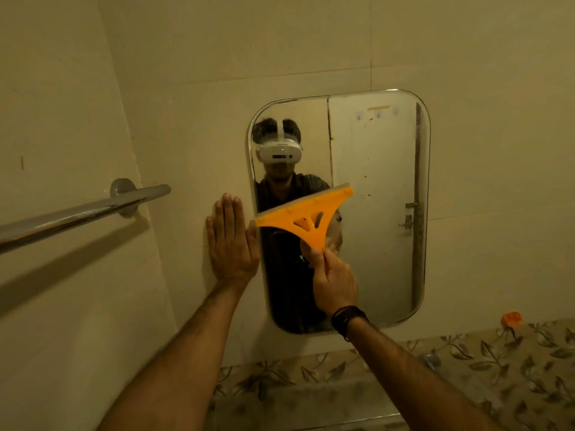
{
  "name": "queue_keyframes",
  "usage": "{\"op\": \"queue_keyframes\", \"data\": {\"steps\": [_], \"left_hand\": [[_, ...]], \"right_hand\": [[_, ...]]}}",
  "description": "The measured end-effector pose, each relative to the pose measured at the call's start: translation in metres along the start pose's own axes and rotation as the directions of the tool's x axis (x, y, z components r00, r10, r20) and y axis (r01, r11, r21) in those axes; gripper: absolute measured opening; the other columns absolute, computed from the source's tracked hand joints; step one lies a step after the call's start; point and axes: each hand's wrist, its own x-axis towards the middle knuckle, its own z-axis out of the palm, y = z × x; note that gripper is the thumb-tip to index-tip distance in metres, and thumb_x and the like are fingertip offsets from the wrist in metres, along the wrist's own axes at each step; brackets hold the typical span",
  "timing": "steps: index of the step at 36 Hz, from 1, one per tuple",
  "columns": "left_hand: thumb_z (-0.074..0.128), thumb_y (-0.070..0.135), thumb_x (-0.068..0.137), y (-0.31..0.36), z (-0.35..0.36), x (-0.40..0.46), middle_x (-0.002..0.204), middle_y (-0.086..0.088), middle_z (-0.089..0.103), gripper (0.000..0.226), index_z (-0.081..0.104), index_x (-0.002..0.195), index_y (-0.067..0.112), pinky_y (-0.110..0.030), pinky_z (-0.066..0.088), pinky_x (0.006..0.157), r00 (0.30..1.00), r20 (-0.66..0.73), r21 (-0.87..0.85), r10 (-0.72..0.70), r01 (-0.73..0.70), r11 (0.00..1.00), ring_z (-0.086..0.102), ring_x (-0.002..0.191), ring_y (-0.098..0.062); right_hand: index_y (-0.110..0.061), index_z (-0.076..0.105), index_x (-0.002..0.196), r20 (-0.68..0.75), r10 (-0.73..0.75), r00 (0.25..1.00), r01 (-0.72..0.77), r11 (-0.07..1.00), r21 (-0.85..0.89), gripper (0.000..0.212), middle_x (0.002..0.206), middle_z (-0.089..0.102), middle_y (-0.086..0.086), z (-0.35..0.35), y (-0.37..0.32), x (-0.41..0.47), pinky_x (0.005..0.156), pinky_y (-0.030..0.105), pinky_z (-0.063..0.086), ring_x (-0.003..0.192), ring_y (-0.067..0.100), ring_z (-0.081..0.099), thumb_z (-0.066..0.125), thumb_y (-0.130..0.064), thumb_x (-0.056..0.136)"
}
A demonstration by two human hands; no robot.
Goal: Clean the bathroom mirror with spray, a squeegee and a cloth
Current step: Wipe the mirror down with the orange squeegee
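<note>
Squeegee (pixel 306 218) gripped (right hand (pixel 334 279)), on mirror (pixel 378 213).

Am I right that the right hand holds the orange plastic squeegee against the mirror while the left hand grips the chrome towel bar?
Not quite. In the head view the left hand lies flat on the wall beside the rounded wall mirror, apart from the chrome towel bar. The right hand does hold the orange plastic squeegee.

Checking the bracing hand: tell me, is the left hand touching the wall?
Touching: the head view shows the left hand pressed flat, fingers straight, on the wall beside the mirror.
</note>
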Motion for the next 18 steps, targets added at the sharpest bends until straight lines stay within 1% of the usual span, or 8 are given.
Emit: {"op": "queue_keyframes", "data": {"steps": [2,4,7,10,12,15,18], "left_hand": [[0.022,0.037,0.107,0.000,0.000,0.000,0.170,-0.014,0.012,0.063,0.016,0.162,0.008,-0.048,0.009,0.129,1.000,0.000,-0.001,0.002,-0.002,1.000,0.009,0.158,-0.028],[0.021,0.037,0.106,0.001,0.000,0.000,0.170,-0.013,0.011,0.063,0.014,0.162,0.008,-0.048,0.008,0.128,1.000,0.004,-0.018,-0.002,0.002,1.000,0.009,0.158,-0.028],[0.019,0.037,0.105,0.001,0.000,0.000,0.171,-0.012,0.009,0.064,0.011,0.162,0.010,-0.047,0.006,0.128,1.000,0.010,-0.014,-0.009,0.009,1.000,0.007,0.158,-0.027],[0.019,0.037,0.104,0.001,0.000,0.001,0.171,-0.011,0.007,0.064,0.008,0.162,0.011,-0.047,0.007,0.128,1.000,0.010,-0.010,-0.007,0.007,1.000,0.006,0.159,-0.026],[0.019,0.037,0.105,0.000,0.000,0.000,0.171,-0.011,0.006,0.064,0.008,0.162,0.011,-0.048,0.008,0.128,1.000,0.013,-0.004,-0.005,0.005,1.000,0.005,0.159,-0.026],[0.018,0.038,0.105,0.000,0.001,0.001,0.171,-0.012,0.006,0.064,0.009,0.163,0.010,-0.048,0.007,0.129,1.000,0.017,0.009,-0.007,0.006,1.000,0.003,0.159,-0.025],[0.018,0.037,0.105,0.000,0.001,0.000,0.171,-0.011,0.006,0.064,0.010,0.163,0.010,-0.046,0.006,0.129,1.000,0.018,0.015,-0.006,0.005,1.000,0.001,0.159,-0.024]], "right_hand": [[-0.029,0.059,0.085,-0.011,0.025,1.000,-0.025,1.000,0.000,0.037,0.051,0.043,-0.009,0.003,0.010,-0.013,0.047,0.018,0.023,0.048,0.007,0.050,0.032,-0.050,0.100],[-0.033,0.055,0.080,-0.012,0.051,0.999,-0.051,0.999,0.002,0.035,0.049,0.040,-0.010,0.004,0.019,-0.025,0.047,0.020,0.023,0.044,0.008,0.045,0.032,-0.052,0.099],[-0.035,0.054,0.081,0.001,0.074,0.997,-0.074,0.997,-0.001,0.033,0.049,0.041,-0.010,0.006,0.032,-0.044,0.048,0.018,0.025,0.047,0.005,0.049,0.033,-0.050,0.101],[-0.036,0.056,0.084,0.023,0.100,0.995,-0.100,0.995,0.002,0.031,0.049,0.042,-0.010,0.006,0.040,-0.061,0.047,0.019,0.027,0.047,0.006,0.049,0.034,-0.048,0.102],[-0.038,0.054,0.082,0.035,0.116,0.993,-0.116,0.993,-0.002,0.028,0.049,0.042,-0.011,0.004,0.042,-0.071,0.046,0.014,0.026,0.050,0.004,0.050,0.034,-0.047,0.100],[-0.044,0.048,0.076,0.040,0.132,0.990,-0.132,0.991,-0.010,0.027,0.049,0.042,-0.011,0.002,0.045,-0.084,0.042,0.016,0.030,0.051,0.003,0.051,0.034,-0.047,0.098],[-0.042,0.047,0.073,0.028,0.139,0.990,-0.139,0.990,-0.007,0.028,0.049,0.039,-0.010,0.002,0.047,-0.092,0.041,0.017,0.029,0.048,0.007,0.047,0.035,-0.047,0.098]]}}
